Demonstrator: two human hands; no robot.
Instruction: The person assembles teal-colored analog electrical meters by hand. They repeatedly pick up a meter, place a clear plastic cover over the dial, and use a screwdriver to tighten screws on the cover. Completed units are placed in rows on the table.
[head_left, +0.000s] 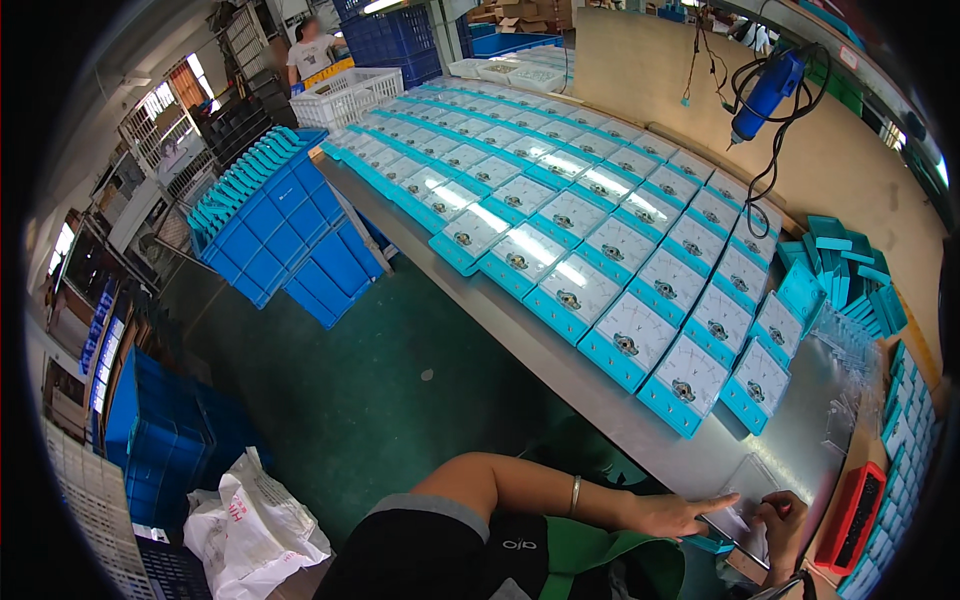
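Observation:
At the near right of the bench, my left hand (672,514) reaches over a clear plastic panel (752,478), its index finger stretched onto it and its other fingers partly hidden. My right hand (786,532) is closed at the panel's right side, fingers curled round a small red piece whose kind I cannot make out. A teal edge (708,545) shows beneath my left hand. Just beyond lie the nearest teal panel meters (683,388), flat, with white dials and clear fronts.
Rows of meters cover the metal bench (520,345). A red tray (850,515) of small dark parts and stacked teal housings (845,260) stand right. A blue electric screwdriver (768,95) hangs above. Blue crates (285,220) stand left; a person (312,50) is far off.

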